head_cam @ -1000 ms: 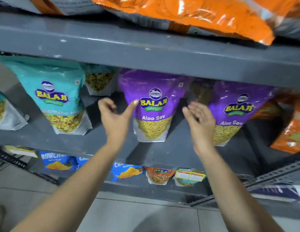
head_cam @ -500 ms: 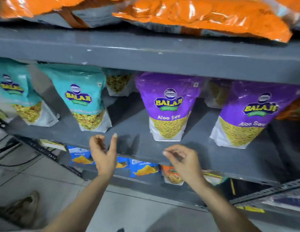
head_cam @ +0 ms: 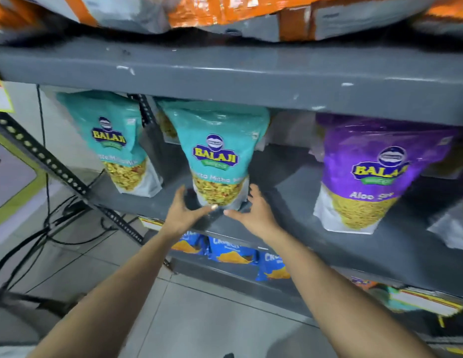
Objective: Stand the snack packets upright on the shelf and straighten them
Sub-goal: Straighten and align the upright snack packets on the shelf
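While our fingers spread wide, both hands come in low at the foot of the middle teal packet (head_cam: 217, 156). Our left hand (head_cam: 185, 211) sits at its lower left corner, thumb pointing in under the base, fingers open and curled loosely; whether they touch the foil we cannot tell through the blur. Our right hand (head_cam: 253, 211) mirrors it at the lower right corner, fingers splayed, thumb reaching inward toward the left thumb, gripping nothing that we can see. Between the two, the packet stands upright on the grey shelf (head_cam: 290, 192), near the front edge, its clear window of yellow mix facing us. Just to its left, past a slotted upright, a second teal packet (head_cam: 116, 146) stands upright too. Off to the right, well apart, a purple packet (head_cam: 375, 171) stands on the same shelf, with more bags half hidden behind and beside it. Above, orange bags (head_cam: 225, 9) lie flat on the top shelf. Below our wrists, blue packets (head_cam: 233, 251) line the lower shelf, and black cables (head_cam: 44, 228) trail across the tiled floor at left.
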{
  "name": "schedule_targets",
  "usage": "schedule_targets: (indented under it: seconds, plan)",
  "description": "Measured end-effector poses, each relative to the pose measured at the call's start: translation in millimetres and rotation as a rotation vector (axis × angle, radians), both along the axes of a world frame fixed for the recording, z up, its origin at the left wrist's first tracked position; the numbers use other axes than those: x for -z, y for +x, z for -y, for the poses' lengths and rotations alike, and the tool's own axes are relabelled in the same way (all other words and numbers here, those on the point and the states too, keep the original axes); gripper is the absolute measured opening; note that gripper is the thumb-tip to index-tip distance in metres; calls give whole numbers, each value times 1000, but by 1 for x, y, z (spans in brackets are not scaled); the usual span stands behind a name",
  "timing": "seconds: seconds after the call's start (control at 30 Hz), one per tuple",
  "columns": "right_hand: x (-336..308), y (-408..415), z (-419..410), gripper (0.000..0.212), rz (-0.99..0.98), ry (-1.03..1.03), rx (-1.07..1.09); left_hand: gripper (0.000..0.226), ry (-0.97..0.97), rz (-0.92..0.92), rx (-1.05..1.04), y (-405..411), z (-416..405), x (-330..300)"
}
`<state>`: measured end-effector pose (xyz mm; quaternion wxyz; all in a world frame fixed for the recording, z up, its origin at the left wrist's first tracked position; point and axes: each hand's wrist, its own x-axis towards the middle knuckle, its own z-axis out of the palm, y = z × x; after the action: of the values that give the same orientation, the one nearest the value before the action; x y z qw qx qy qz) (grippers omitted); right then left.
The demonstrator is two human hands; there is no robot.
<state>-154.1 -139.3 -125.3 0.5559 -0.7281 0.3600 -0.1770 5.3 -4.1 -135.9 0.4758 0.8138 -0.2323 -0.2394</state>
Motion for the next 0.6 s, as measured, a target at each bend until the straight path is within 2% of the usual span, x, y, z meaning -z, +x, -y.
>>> schedule_targets:
  seconds: [0.1,0.17,0.33,0.6]
  plan:
    - [11,11,-6,67,30,-37,80,81,-30,62,64,6,6,-2]
    - [16,14,-10,62,65,-40,130,67,-68,87,91,4,8,-4]
    - [16,16,-17,55,87,-55,165,56,-121,100,76,-1,3,-3]
    - [20,7,-15,54,91,-29,156,66,-124,94,74,-7,1,-3]
